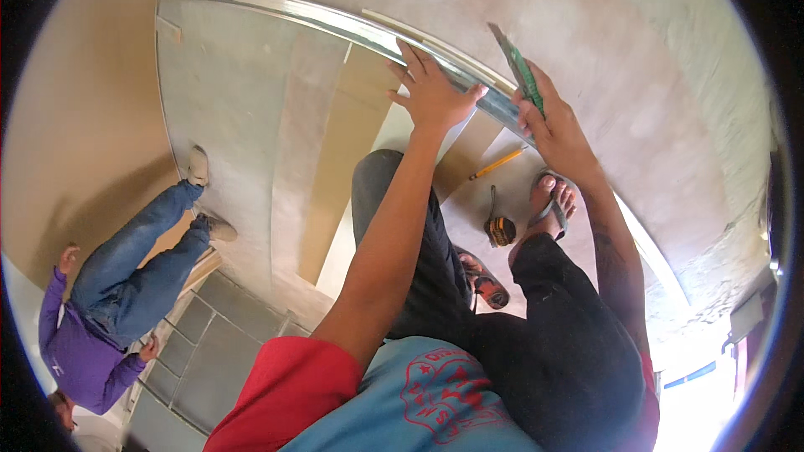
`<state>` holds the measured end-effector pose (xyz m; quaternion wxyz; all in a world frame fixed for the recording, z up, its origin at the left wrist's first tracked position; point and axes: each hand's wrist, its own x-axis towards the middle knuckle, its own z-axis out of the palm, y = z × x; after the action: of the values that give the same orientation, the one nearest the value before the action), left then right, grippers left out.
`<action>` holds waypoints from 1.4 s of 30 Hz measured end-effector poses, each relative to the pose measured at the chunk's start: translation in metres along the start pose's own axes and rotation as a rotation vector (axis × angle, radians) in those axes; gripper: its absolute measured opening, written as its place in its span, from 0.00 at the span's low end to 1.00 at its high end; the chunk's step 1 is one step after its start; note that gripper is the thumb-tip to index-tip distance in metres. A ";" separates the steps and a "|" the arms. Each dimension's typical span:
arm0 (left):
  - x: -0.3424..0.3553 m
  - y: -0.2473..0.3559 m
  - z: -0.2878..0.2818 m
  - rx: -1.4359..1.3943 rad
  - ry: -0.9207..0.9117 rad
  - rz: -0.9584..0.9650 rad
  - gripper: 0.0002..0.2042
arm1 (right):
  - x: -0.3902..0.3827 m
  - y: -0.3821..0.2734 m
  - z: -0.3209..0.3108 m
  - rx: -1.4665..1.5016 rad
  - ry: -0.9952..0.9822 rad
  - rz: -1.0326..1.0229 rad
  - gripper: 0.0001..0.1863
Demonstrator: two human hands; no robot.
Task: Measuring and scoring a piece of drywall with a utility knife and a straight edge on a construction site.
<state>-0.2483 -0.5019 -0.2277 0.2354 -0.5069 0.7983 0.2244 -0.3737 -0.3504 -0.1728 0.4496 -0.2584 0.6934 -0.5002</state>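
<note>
A long, shiny metal bar (360,31) lies across the floor in front of me. My left hand (437,92) rests on it, fingers spread and thumb stretched out along its near edge. Just to the right, my right hand (559,136) is closed round a green-handled knife (528,84), its dark blade pointing up and away to the left. The right wrist is over the bar. Below the hands, a yellow pencil (497,164) and a yellow-and-black tape measure (500,231) lie near my sandalled feet.
Tan and white board strips (335,176) lie on the floor under and beside my left knee. At the left, another person (134,285) in a purple top and jeans stands near a wall (92,117). Grey panels (222,318) are behind that person. Bright light enters at the lower right.
</note>
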 end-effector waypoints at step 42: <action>0.000 0.007 -0.009 0.008 -0.036 -0.038 0.59 | 0.048 -0.001 0.038 -0.912 -0.332 -0.050 0.31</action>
<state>-0.2561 -0.5052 -0.2197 0.2561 -0.5169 0.7851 0.2257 -0.3624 -0.4075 -0.1928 0.3831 -0.5218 0.7545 -0.1081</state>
